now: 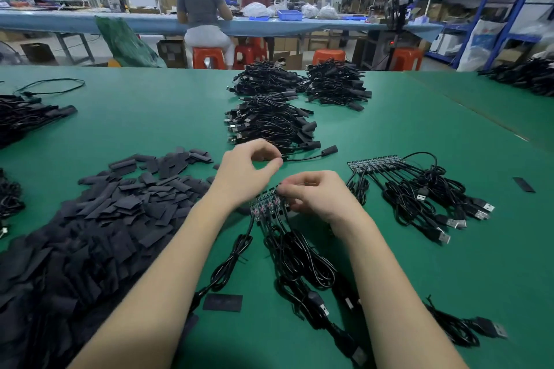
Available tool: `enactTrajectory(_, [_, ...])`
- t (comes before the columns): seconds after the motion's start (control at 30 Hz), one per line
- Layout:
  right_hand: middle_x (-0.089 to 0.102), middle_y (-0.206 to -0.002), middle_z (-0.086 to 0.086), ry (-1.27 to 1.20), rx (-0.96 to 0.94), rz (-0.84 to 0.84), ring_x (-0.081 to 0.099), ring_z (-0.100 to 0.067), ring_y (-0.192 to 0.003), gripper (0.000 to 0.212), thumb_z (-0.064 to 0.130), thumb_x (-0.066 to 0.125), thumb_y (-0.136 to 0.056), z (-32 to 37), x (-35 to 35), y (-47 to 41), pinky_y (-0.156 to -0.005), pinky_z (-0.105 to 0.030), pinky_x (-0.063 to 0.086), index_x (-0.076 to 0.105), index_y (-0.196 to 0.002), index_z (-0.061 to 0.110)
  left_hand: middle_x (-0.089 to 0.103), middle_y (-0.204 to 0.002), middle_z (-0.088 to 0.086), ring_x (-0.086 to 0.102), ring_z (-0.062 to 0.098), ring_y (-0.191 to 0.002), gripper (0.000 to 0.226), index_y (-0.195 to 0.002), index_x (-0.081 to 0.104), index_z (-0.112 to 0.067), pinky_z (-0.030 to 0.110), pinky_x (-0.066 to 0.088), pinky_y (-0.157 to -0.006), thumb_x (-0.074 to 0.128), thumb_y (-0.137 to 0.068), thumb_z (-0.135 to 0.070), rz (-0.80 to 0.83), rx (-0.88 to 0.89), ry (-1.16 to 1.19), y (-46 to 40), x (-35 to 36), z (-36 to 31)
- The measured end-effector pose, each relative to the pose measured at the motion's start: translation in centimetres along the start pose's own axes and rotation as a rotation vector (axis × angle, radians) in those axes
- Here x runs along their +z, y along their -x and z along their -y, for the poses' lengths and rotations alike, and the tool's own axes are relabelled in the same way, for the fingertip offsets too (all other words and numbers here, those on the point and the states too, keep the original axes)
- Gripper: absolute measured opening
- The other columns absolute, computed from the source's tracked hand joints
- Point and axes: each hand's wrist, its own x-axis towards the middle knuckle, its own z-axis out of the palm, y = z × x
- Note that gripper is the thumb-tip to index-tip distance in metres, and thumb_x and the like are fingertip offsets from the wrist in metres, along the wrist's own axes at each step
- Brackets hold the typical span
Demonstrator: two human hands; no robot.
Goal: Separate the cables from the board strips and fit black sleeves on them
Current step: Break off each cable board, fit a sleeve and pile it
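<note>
Board strip point(267, 204) with black cables attached, right hand point(314, 195) pinching it, left hand point(245, 171) pinching a cable point(302, 157)

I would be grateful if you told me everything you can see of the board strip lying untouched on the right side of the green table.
The board strip is a narrow dark circuit panel of small joined boards in a row, lying flat on the green table and running roughly left to right. Thin black cables leave its near edge, fan out toward the right and end in coiled loops with USB plugs. Neither hand touches it; it sits right of the right hand. Finer board detail is too small to tell.
</note>
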Motion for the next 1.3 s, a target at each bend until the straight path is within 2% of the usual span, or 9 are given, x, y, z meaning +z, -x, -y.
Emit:
enactTrajectory(0.27, [0.075,-0.085,-0.002,-0.485,0.069,0.088,0.063,-0.011,-0.068,0.011,0.011,0.080,-0.080,0.5,-1.3,0.2,-0.062,-0.019,0.055,0.078,-0.091,0.014,0.074,-0.101,0.009,0.066,0.016,-0.086,0.035,-0.112,0.071,-0.006,0.023,0.052,-0.070,0.079,-0.078,-0.013,0.316,-0.512,0.850,2.5,-0.2,-1.0])
enactTrajectory(0.37, [0.074,-0.085,-0.003,-0.438,0.053,0.110,0.063,-0.009,-0.066,0.019,0.015,0.083,-0.076,0.7,-1.5,0.2,-0.062,-0.018,0.055,0.077,-0.093,0.011,0.076,-0.096,0.008,0.069,0.011,-0.076,0.028,-0.109,0.072,-0.004,0.019,0.053,-0.063,0.075,-0.081,-0.004,0.312,-0.537,0.912,2.6,0.0,-1.1])
enactTrajectory(0.53, [0.073,-0.077,-0.002,-0.441,0.111,0.164,0.062,-0.005,-0.056,0.033,0.015,0.084,-0.063,0.9,-1.4,0.5,-0.056,-0.018,0.055,0.075,-0.094,0.007,0.076,-0.102,0.010,0.069,0.016,-0.086,0.040,-0.109,0.074,-0.003,0.030,0.053,-0.088,0.077,-0.070,-0.010,0.373,-0.526,0.940,2.8,-0.5,-0.5])
enactTrajectory(0.77, [0.074,-0.074,-0.011,-0.822,0.309,0.214,0.070,-0.014,-0.057,0.007,0.005,0.079,-0.066,0.9,-0.7,1.0,-0.051,-0.020,0.057,0.077,-0.071,0.001,0.076,-0.091,0.003,0.070,0.010,-0.074,0.016,-0.087,0.082,-0.013,0.021,0.059,-0.069,0.074,-0.074,-0.014,0.468,-0.567,1.123,3.2,-0.4,-1.1])
enactTrajectory(0.87, [0.075,-0.074,-0.007,-0.754,0.276,0.130,0.069,-0.012,-0.057,0.015,0.008,0.082,-0.065,1.2,-1.5,1.1,-0.050,-0.018,0.056,0.076,-0.079,0.004,0.074,-0.101,0.008,0.067,0.016,-0.082,0.023,-0.101,0.075,-0.011,0.029,0.054,-0.078,0.077,-0.078,-0.009,0.400,-0.529,0.952,3.2,-0.1,-0.9])
enactTrajectory(1.0, [0.075,-0.078,0.005,-0.402,0.121,-0.021,0.061,-0.007,-0.059,0.035,0.022,0.086,-0.065,2.6,-3.8,1.3,-0.057,-0.019,0.054,0.075,-0.097,0.014,0.069,-0.095,-0.016,0.061,0.003,-0.087,0.013,-0.085,0.069,-0.032,0.021,0.046,-0.080,0.081,-0.081,-0.032,0.253,-0.214,0.076,3.0,-0.6,-0.7])
enactTrajectory(1.1, [0.074,-0.079,0.008,-0.223,0.033,-0.111,0.058,-0.003,-0.049,0.025,0.022,0.087,-0.074,3.5,-4.5,1.3,-0.056,-0.020,0.050,0.077,-0.096,0.018,0.063,-0.110,-0.011,0.051,0.013,-0.112,0.015,-0.094,0.066,-0.043,0.037,0.045,-0.099,0.070,-0.083,-0.053,0.333,-0.044,-0.385,3.2,-0.7,-0.7])
enactTrajectory(1.2, [0.074,-0.076,0.008,-0.158,0.000,-0.130,0.060,-0.004,-0.048,0.015,0.021,0.087,-0.076,4.0,-3.7,1.3,-0.054,-0.019,0.051,0.078,-0.089,0.019,0.060,-0.124,-0.005,0.048,0.016,-0.122,0.024,-0.112,0.066,-0.037,0.040,0.042,-0.106,0.067,-0.089,-0.045,0.258,-0.007,-0.267,3.3,0.3,-0.9])
enactTrajectory(1.3, [0.074,-0.076,0.004,-0.126,0.023,-0.127,0.060,-0.006,-0.047,0.012,0.017,0.085,-0.079,4.0,-2.2,0.8,-0.056,-0.020,0.053,0.075,-0.088,0.018,0.071,-0.105,-0.007,0.067,0.006,-0.096,0.011,-0.106,0.067,-0.023,0.027,0.053,-0.089,0.065,-0.095,-0.022,0.119,-0.213,0.400,3.2,1.3,-2.3])
